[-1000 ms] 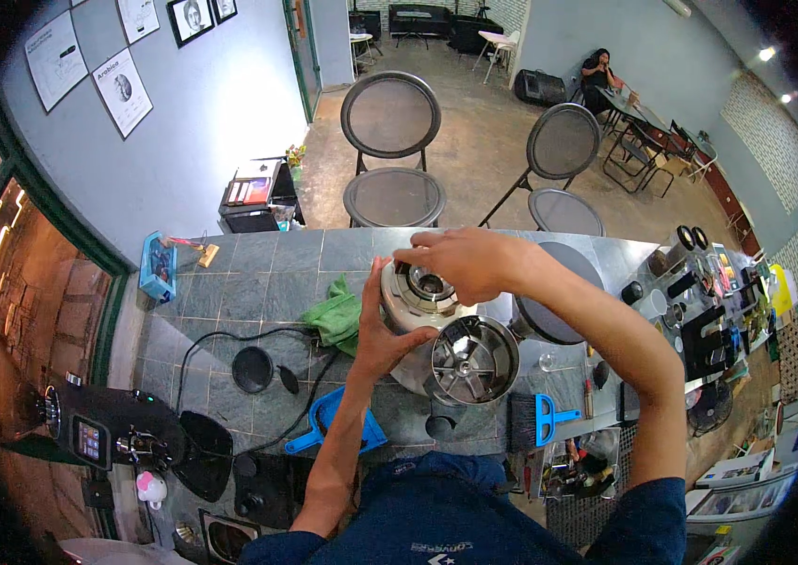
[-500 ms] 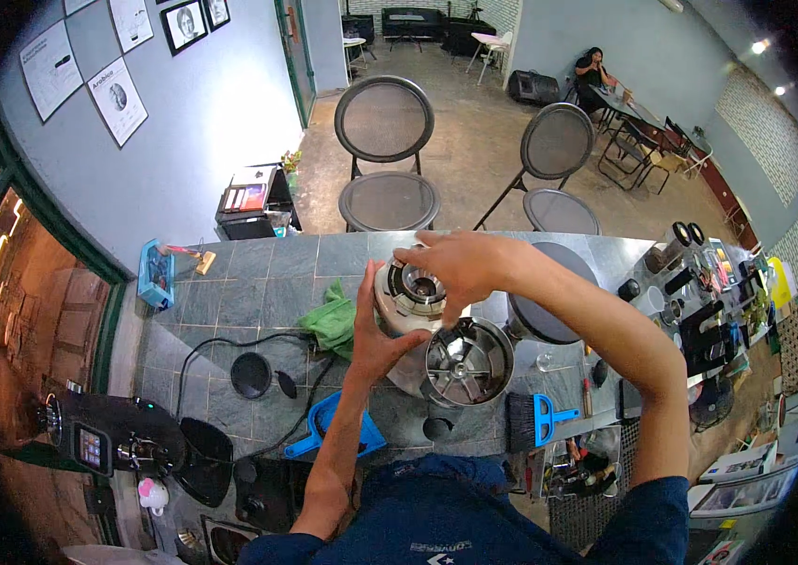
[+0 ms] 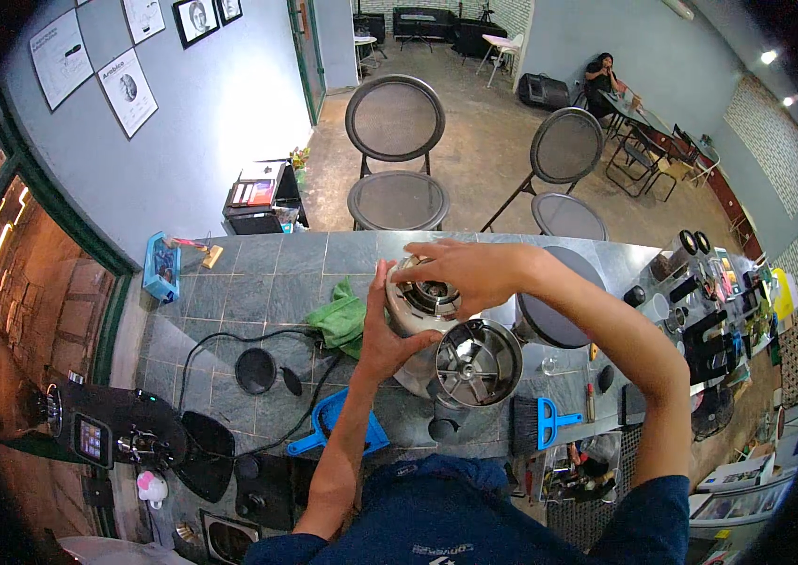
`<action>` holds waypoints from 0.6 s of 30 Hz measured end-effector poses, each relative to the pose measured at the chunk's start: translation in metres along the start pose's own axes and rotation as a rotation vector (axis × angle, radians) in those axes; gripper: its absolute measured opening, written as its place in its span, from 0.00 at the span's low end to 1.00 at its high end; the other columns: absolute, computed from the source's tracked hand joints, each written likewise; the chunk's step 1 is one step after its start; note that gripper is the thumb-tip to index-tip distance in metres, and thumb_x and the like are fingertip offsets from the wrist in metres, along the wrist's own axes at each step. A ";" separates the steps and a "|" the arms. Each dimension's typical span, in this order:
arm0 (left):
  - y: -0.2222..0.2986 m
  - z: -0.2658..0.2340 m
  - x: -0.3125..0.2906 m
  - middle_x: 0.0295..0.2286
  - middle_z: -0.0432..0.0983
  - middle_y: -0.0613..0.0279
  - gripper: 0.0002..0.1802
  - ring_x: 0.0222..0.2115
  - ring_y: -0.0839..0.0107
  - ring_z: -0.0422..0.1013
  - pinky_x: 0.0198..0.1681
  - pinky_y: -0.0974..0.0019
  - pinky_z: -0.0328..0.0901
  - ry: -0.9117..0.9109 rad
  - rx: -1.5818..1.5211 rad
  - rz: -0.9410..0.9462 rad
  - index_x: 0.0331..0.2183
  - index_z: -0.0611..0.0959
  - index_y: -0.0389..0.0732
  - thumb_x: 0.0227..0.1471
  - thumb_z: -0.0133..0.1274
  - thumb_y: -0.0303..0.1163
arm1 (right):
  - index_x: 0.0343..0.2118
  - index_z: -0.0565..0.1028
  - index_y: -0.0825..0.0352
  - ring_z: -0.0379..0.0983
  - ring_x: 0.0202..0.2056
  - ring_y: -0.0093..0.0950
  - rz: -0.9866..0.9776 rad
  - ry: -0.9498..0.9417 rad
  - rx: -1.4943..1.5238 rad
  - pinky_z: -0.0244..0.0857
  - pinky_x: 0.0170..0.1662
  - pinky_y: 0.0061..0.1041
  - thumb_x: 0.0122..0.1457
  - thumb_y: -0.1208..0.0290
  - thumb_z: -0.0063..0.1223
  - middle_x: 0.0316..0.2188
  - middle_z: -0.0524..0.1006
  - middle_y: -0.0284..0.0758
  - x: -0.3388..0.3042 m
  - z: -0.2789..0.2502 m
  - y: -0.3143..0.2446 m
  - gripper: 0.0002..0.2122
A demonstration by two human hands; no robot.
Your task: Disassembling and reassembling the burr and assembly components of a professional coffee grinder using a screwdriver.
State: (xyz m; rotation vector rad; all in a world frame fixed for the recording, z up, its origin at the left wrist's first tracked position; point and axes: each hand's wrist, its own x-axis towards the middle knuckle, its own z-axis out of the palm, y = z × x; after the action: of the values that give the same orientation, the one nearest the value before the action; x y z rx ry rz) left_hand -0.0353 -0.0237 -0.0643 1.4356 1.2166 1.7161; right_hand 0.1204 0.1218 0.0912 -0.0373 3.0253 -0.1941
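My left hand (image 3: pixel 387 331) grips the side of a round silver metal part (image 3: pixel 425 303) on the grey tiled counter (image 3: pixel 257 282). My right hand (image 3: pixel 460 275) lies over the top of that same part, fingers wrapped round its far rim. Right beside it, toward me, stands an open steel funnel-shaped hopper (image 3: pixel 476 363) with blades or vanes showing inside. A crumpled green cloth (image 3: pixel 342 320) lies just left of my left hand.
A black cable (image 3: pixel 229 344), a black round lid (image 3: pixel 256 370), a blue dustpan (image 3: pixel 338 428) and a blue-handled brush (image 3: pixel 540 424) lie on the counter. A scale and machine (image 3: pixel 107 433) stand at the left. Bottles and tools crowd the right end (image 3: pixel 700 311). Two round stools (image 3: pixel 397 193) stand beyond.
Both hands stay on the silver part. My right hand has shifted slightly round its top, as if turning it; the part stays in place.
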 end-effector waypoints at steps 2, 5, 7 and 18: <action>-0.001 -0.002 -0.002 0.71 0.53 0.48 0.81 0.70 0.56 0.55 0.73 0.52 0.54 0.020 0.013 -0.006 0.74 0.48 0.37 0.31 0.84 0.48 | 0.70 0.62 0.65 0.74 0.57 0.56 0.181 -0.027 0.137 0.69 0.60 0.48 0.46 0.50 0.76 0.67 0.62 0.61 -0.002 -0.011 -0.020 0.50; -0.007 -0.005 -0.001 0.71 0.53 0.48 0.81 0.70 0.55 0.55 0.73 0.52 0.53 0.023 0.046 0.019 0.74 0.48 0.37 0.31 0.84 0.48 | 0.70 0.62 0.69 0.74 0.57 0.54 0.480 -0.094 0.205 0.69 0.59 0.48 0.47 0.46 0.74 0.64 0.65 0.65 0.008 -0.021 -0.040 0.51; -0.008 -0.005 0.001 0.71 0.53 0.47 0.81 0.70 0.55 0.56 0.73 0.52 0.53 0.007 0.063 0.052 0.74 0.48 0.36 0.31 0.84 0.48 | 0.69 0.62 0.71 0.74 0.58 0.53 0.617 -0.200 0.105 0.70 0.59 0.46 0.45 0.51 0.76 0.60 0.71 0.60 0.020 -0.026 -0.046 0.51; -0.005 -0.005 -0.004 0.70 0.55 0.49 0.78 0.68 0.55 0.58 0.71 0.51 0.58 0.034 -0.003 0.022 0.74 0.48 0.37 0.35 0.83 0.44 | 0.70 0.62 0.68 0.74 0.58 0.57 0.590 -0.130 0.200 0.70 0.61 0.46 0.43 0.50 0.78 0.60 0.71 0.63 0.023 -0.034 -0.047 0.52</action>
State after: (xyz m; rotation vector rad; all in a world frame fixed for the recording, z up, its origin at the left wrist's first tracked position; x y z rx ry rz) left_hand -0.0400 -0.0264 -0.0708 1.4288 1.2202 1.7626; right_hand 0.0945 0.0788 0.1282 0.8073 2.7231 -0.4115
